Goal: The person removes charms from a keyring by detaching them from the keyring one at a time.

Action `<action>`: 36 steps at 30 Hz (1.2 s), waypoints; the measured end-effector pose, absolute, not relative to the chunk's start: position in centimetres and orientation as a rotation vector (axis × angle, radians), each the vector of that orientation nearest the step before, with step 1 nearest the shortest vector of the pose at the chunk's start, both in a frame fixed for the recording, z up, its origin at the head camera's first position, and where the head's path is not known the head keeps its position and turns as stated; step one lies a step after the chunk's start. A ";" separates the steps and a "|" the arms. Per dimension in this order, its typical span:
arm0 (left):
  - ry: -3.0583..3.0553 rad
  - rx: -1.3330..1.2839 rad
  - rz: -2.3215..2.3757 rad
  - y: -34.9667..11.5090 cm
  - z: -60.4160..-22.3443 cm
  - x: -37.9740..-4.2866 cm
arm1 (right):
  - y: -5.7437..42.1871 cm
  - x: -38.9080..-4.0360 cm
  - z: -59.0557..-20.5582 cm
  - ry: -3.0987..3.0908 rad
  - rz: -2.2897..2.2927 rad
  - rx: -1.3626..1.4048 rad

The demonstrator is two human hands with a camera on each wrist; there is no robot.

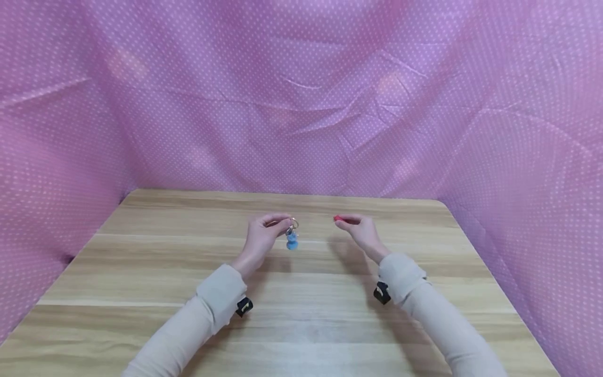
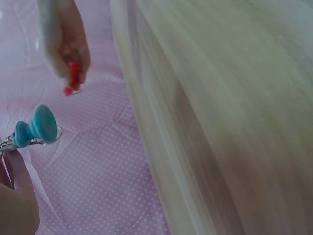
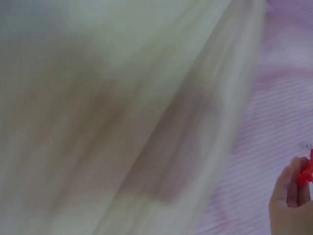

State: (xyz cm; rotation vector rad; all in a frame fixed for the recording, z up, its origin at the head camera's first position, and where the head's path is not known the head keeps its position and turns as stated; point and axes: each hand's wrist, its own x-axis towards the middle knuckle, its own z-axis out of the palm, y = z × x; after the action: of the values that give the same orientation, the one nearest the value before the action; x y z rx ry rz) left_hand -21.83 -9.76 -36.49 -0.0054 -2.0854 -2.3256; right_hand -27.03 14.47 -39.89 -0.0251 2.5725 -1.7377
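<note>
One blue keychain [image 1: 292,241] is hanging lengthwise downward near mid-frame, fingers of the left hand [image 1: 265,234] gripping its top, while the right hand [image 1: 361,233], farther away at right, is pinching a red object [image 1: 337,218].

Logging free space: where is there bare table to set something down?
Tabletop is bare between left sleeve and right sleeve, and outside each toward the pink cloth. Crowded: above the far middle, left hand holding blue trinket, right hand red item.
</note>
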 end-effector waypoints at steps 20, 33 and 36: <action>-2.319 -0.123 -2.292 -9.7 -37.1 -20.0 | 15.8 -31.4 -45.5 2.476 -1.568 0.075; -2.321 -0.132 -2.280 -9.9 -36.2 -21.0 | 15.8 -32.3 -44.8 2.371 -1.658 -0.005; -2.308 -0.156 -2.266 -10.0 -36.2 -21.2 | 16.0 -32.4 -44.6 2.341 -1.662 0.019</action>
State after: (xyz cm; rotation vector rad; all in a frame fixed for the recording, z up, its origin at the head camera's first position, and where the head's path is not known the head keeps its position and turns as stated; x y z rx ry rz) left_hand -21.17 -9.97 -36.25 -0.1559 -2.3077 -2.2665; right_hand -32.41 15.99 -44.62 0.0190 2.3415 -1.6617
